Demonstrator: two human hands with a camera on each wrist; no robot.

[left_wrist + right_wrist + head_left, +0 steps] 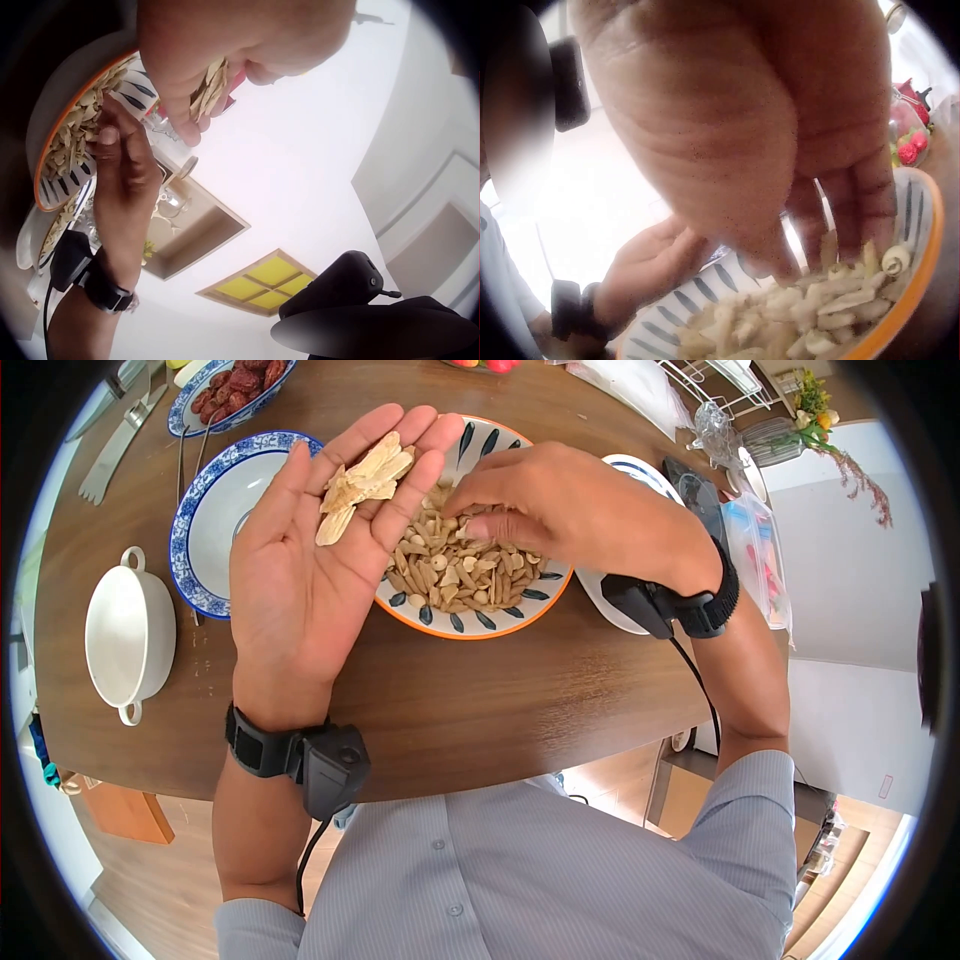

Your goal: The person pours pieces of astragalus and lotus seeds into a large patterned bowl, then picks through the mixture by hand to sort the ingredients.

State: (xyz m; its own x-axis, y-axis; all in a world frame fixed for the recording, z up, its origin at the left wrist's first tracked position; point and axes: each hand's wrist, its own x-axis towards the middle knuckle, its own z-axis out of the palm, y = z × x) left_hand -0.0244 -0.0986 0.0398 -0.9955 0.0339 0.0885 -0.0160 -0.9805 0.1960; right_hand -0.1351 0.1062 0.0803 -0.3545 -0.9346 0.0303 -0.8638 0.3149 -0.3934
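Observation:
My left hand (pixel 310 570) is palm up beside the patterned bowl, its fingers slightly bent, carrying several pale dried slices (pixel 370 480) on them. In the left wrist view the same slices (pixel 210 90) lie against the fingers. My right hand (pixel 560 500) reaches over the orange-rimmed bowl (pixel 465 630), palm down. Its thumb and fingertips pinch a small pale piece (pixel 463 532) just above the heap of dried pieces (pixel 470 575). From the right wrist, the fingers point down into the heap (pixel 780 322), partly hiding it.
Left of the patterned bowl are a blue-rimmed bowl (pixel 185 545), a white two-handled bowl (pixel 130 635) and a dish of red dates (pixel 240 392). A white plate (pixel 612 605) is partly under my right wrist. A plastic container (pixel 755 555) and a dish rack (pixel 715 385) stand at the right.

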